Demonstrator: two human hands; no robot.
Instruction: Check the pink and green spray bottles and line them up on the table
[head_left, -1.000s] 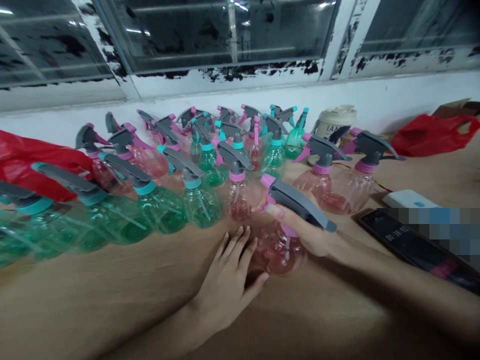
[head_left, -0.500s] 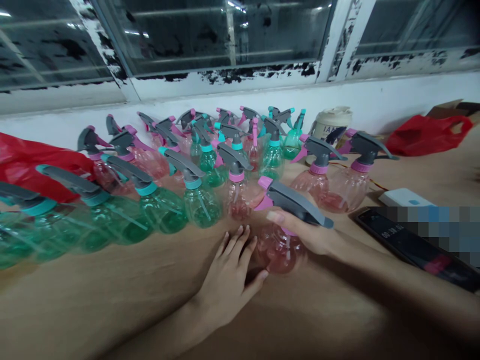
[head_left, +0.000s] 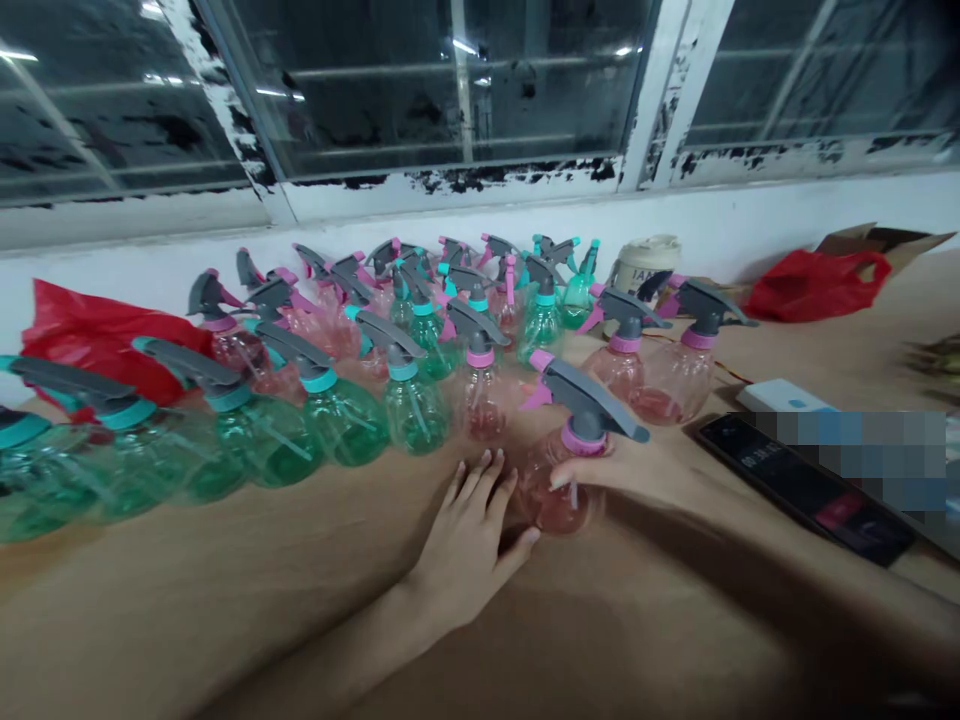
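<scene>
A pink spray bottle (head_left: 559, 505) with a grey and pink trigger head stands upright on the wooden table (head_left: 360, 590). Wrapped round its upper body from the right is my right hand (head_left: 619, 472); the thumb lies across the front below the pink collar, and the other fingers are hidden behind. My left hand (head_left: 469, 545) rests palm down just left of that bottle, fingers stretched out, thumb tip close to its base. Beyond my left fingertips stands another pink spray bottle (head_left: 484, 405). A green spray bottle (head_left: 416, 415) is left of it, ending a row of green ones.
Several more pink and green spray bottles crowd toward the wall. Two pink bottles (head_left: 679, 385) stand behind my right hand. A phone (head_left: 799, 490) and a white box (head_left: 784, 395) lie at right. Red bags (head_left: 821, 285) and a pale tub (head_left: 649, 258) sit farther back.
My right hand has slid from the trigger head and neck down to the bottle's upper body. The left hand stays beside it. The camera view has shifted slightly.
</scene>
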